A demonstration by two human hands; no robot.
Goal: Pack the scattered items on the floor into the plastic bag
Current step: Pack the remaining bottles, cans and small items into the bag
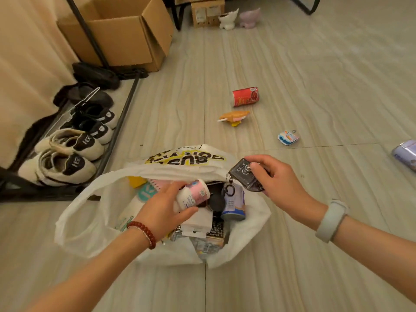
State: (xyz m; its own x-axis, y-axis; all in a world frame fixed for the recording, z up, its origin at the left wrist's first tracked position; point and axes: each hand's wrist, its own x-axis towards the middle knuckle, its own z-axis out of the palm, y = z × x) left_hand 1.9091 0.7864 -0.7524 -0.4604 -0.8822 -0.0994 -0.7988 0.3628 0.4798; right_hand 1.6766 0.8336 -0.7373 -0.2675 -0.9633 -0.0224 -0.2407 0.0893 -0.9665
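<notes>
Lower both items inside the rim of the thin, crinkled white plastic bag (85, 212), which sits open on the floor, before letting go. The left hand (166, 210) grip is curled round a smooth cylindrical bottle (193, 195) over the opening. The right hand (276, 176) pinches a flat dark pouch (244, 174), key ring dangling. A red can (245, 96) lies well apart on the floor.

Thin white plastic bag (74, 221) showing crinkled, slightly translucent. Floor (315, 64) looking like smooth matt wood-grain tile. Box (126, 32) appearing plain brown cardboard. Red can (245, 96) gleaming glossy. Pale shoes (56, 165) looking fleecy, soft.
</notes>
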